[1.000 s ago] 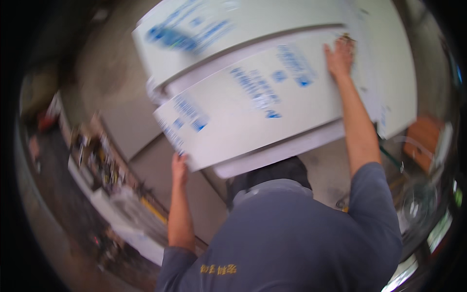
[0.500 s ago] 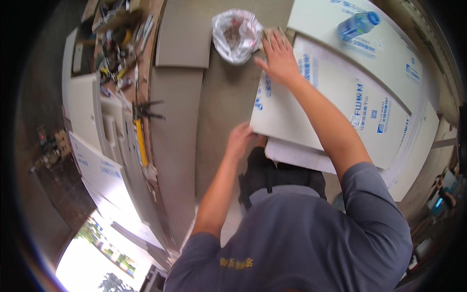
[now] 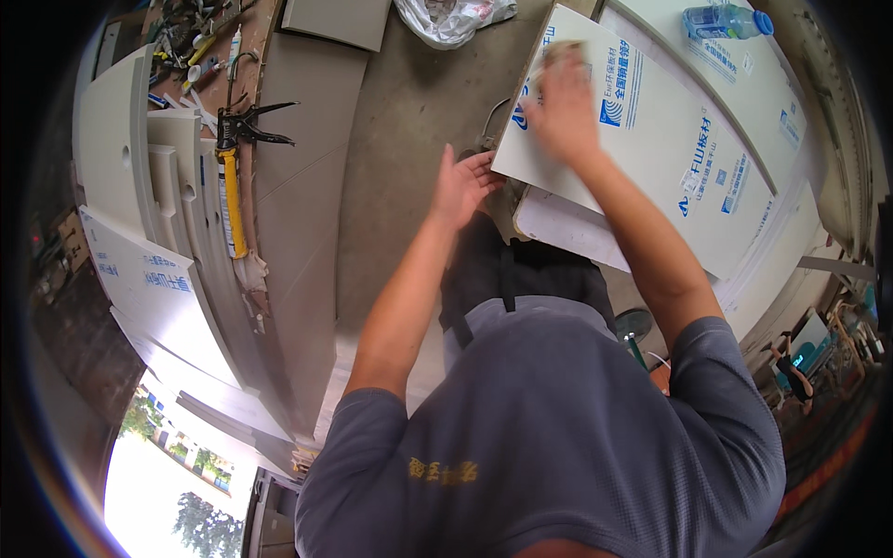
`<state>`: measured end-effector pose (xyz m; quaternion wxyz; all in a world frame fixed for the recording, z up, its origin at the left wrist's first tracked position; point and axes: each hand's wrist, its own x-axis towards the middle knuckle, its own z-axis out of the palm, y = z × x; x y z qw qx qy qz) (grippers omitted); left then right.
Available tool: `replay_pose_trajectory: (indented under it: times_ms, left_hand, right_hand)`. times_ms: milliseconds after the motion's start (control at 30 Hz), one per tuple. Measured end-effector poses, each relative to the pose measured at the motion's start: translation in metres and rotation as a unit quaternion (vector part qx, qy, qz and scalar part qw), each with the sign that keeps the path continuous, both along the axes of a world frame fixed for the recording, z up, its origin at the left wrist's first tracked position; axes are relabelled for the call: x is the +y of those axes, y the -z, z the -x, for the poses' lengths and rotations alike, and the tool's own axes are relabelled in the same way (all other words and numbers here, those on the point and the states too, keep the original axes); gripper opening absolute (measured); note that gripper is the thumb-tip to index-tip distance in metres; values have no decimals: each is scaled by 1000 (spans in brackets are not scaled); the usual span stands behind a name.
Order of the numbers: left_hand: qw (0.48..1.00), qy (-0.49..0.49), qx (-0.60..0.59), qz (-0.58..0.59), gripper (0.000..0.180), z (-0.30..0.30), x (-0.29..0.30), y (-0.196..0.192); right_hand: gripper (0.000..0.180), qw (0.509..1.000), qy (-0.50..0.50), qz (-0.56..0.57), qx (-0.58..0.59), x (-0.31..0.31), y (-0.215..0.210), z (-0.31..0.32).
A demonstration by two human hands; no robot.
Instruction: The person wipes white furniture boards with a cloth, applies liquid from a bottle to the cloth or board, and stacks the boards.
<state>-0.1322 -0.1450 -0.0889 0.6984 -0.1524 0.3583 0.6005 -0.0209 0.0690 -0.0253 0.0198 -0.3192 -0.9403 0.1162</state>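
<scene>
White panel [image 3: 642,139] lies on a stack. Right hand [image 3: 563,112] pressed flat on top, steadying it, no clench. Left hand [image 3: 460,186] w/ open grip at its near corner, prob. to align.

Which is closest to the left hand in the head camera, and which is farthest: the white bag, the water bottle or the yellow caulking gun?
From the left hand:
1. White plastic bag, straight ahead on the floor.
2. Yellow caulking gun, off to the left.
3. Water bottle, far right, on the boards.
</scene>
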Motion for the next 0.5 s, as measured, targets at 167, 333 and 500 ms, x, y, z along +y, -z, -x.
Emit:
replay_pose_trajectory:
  times_ms: [167, 333, 500]
  left_hand:
    - [999, 1, 36, 18, 86, 0, 0, -10]
    - [994, 44, 88, 45, 79, -13, 12, 1]
    - [926, 178, 316, 103, 66, -1, 46, -21]
  right_hand:
    - [83, 957, -219, 189, -35, -97, -12, -59]
    - [84, 998, 39, 46, 21, -18, 12, -34]
    - [75, 988, -58, 142, -14, -92, -17, -113]
